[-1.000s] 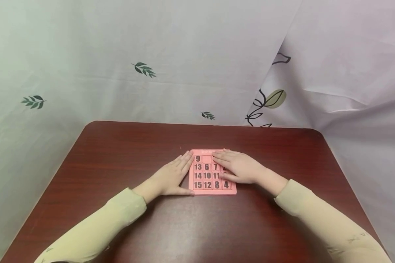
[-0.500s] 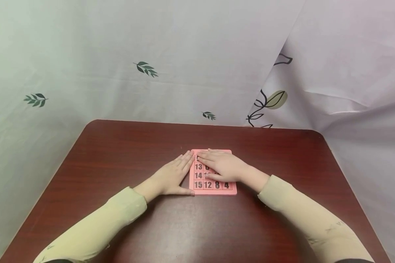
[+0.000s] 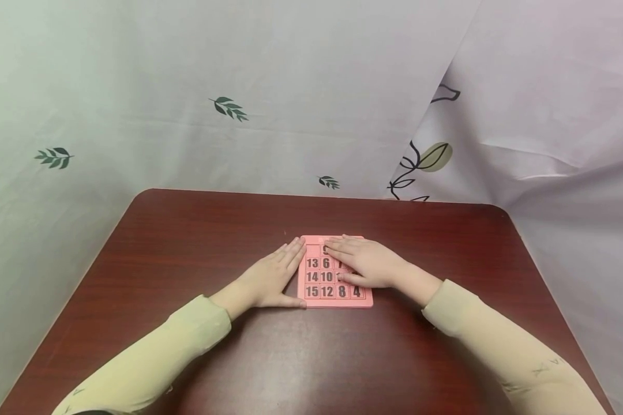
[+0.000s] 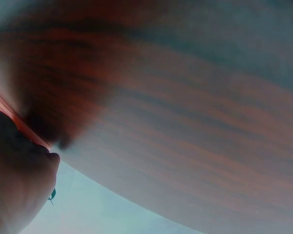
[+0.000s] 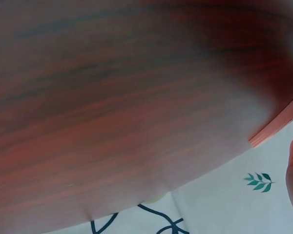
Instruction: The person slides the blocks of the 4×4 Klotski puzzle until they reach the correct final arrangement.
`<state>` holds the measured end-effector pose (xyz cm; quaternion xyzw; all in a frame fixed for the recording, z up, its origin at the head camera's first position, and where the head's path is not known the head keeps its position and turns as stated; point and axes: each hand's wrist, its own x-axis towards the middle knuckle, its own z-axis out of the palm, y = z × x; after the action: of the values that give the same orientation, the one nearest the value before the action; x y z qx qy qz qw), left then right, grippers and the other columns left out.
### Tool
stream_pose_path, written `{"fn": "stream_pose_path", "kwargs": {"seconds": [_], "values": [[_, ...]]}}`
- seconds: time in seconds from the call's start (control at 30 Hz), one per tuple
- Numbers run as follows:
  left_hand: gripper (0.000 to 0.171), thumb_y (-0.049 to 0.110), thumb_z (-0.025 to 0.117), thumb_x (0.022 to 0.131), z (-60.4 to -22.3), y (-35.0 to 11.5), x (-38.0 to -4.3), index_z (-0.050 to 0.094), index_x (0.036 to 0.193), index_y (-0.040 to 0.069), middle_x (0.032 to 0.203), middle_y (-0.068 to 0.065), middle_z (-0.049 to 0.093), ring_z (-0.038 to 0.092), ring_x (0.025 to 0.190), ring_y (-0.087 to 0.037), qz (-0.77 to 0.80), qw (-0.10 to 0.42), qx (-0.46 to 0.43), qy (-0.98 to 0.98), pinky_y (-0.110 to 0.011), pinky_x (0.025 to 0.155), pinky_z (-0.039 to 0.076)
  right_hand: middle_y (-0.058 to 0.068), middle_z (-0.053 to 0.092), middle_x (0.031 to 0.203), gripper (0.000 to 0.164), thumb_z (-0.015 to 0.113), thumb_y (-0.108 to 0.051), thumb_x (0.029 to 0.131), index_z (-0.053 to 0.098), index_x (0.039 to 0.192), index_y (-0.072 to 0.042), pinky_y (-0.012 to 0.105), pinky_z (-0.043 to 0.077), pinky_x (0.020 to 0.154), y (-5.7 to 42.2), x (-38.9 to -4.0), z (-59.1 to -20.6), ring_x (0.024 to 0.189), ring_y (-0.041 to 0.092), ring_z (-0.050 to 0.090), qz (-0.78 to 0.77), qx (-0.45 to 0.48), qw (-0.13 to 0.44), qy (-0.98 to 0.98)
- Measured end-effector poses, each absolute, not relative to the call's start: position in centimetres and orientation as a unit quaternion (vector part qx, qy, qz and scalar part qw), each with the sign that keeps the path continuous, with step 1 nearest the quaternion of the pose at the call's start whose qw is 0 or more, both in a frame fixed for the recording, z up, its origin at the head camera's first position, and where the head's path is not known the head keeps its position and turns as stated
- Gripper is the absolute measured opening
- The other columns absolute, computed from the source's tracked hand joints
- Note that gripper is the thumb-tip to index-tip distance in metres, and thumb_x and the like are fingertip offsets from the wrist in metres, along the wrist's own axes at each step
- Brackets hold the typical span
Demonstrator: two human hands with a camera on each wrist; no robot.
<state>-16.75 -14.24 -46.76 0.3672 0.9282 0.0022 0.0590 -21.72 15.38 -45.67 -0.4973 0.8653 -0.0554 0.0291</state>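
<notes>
A pink sliding number puzzle lies flat on the table. Its top-left cell is vacant, and the 9 tile sits just right of it. Rows starting 13, 14 and 15 show below. My left hand rests along the puzzle's left edge, fingers straight, thumb at the near-left corner. Across the upper right of the puzzle lies my right hand, straight fingertips on the top row by the 9, covering several tiles. Each wrist view catches only part of a hand and the puzzle's pink side.
The dark red wooden table has rounded far corners. Behind it and at both sides hangs pale cloth printed with leaves. Light green sleeves cover both forearms.
The right hand slid left across the top row, then back right partway. The 9 tile moved one cell right, so the gap is now at top left. The left hand stayed in place.
</notes>
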Motion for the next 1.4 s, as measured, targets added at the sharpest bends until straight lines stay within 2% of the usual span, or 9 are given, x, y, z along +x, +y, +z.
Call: {"fn": "stream_pose_path", "kwargs": {"seconds": [0.27, 0.5, 0.67, 0.97, 1.2, 1.4], "values": [[0.124, 0.083, 0.057, 0.089, -46.7, -14.3, -16.6, 0.019, 0.166, -0.007, 0.177, -0.025, 0.009, 0.013, 0.167, -0.036, 0.005, 0.066, 0.367, 0.928, -0.044, 0.136, 0.021, 0.007, 0.045, 0.169, 0.069, 0.060, -0.046, 0.105, 0.045, 0.162, -0.009, 0.044, 0.036, 0.131, 14.4, -20.7, -45.4, 0.158, 0.023, 0.042, -0.055, -0.516, 0.036, 0.854], [0.123, 0.082, 0.057, 0.090, -46.6, -14.4, -16.7, 0.021, 0.166, -0.007, 0.177, -0.025, 0.009, 0.014, 0.166, -0.036, -0.001, 0.063, 0.370, 0.927, -0.045, 0.136, 0.021, 0.008, 0.047, 0.167, 0.066, 0.059, -0.043, 0.105, 0.048, 0.160, -0.008, 0.045, 0.037, 0.130, 13.4, -20.1, -45.5, 0.156, 0.026, 0.045, -0.048, -0.553, 0.029, 0.831], [0.122, 0.082, 0.057, 0.090, -46.8, -14.4, -16.8, 0.021, 0.166, -0.007, 0.177, -0.025, 0.011, 0.015, 0.166, -0.036, -0.004, 0.058, 0.372, 0.926, -0.044, 0.136, 0.021, 0.010, 0.048, 0.166, 0.066, 0.059, -0.044, 0.106, 0.048, 0.159, -0.006, 0.045, 0.038, 0.129, 13.0, -20.8, -45.3, 0.155, 0.028, 0.046, -0.029, -0.554, 0.023, 0.832], [0.124, 0.082, 0.057, 0.090, -46.7, -14.3, -16.7, 0.017, 0.167, -0.006, 0.177, -0.024, 0.009, 0.013, 0.167, -0.035, 0.004, 0.068, 0.367, 0.928, -0.044, 0.136, 0.021, 0.011, 0.049, 0.165, 0.064, 0.057, -0.041, 0.106, 0.049, 0.159, -0.005, 0.046, 0.031, 0.133, 12.4, -22.3, -45.4, 0.157, 0.026, 0.043, -0.028, -0.530, 0.026, 0.847], [0.123, 0.080, 0.061, 0.089, -46.4, -14.3, -16.6, 0.021, 0.165, -0.009, 0.176, -0.027, 0.013, 0.018, 0.166, -0.038, 0.011, 0.058, 0.374, 0.926, -0.047, 0.135, 0.025, 0.010, 0.047, 0.167, 0.067, 0.060, -0.042, 0.105, 0.047, 0.160, -0.005, 0.046, 0.036, 0.131, 12.9, -20.2, -45.1, 0.156, 0.027, 0.044, -0.046, -0.554, 0.025, 0.831], [0.124, 0.080, 0.061, 0.090, -46.4, -14.4, -16.6, 0.019, 0.165, -0.009, 0.176, -0.027, 0.013, 0.016, 0.166, -0.038, 0.009, 0.057, 0.374, 0.926, -0.046, 0.136, 0.023, 0.009, 0.054, 0.162, 0.067, 0.062, -0.044, 0.105, 0.050, 0.158, -0.005, 0.044, 0.043, 0.126, 13.4, -17.9, -45.2, 0.151, 0.027, 0.051, -0.034, -0.597, -0.004, 0.801]]}}
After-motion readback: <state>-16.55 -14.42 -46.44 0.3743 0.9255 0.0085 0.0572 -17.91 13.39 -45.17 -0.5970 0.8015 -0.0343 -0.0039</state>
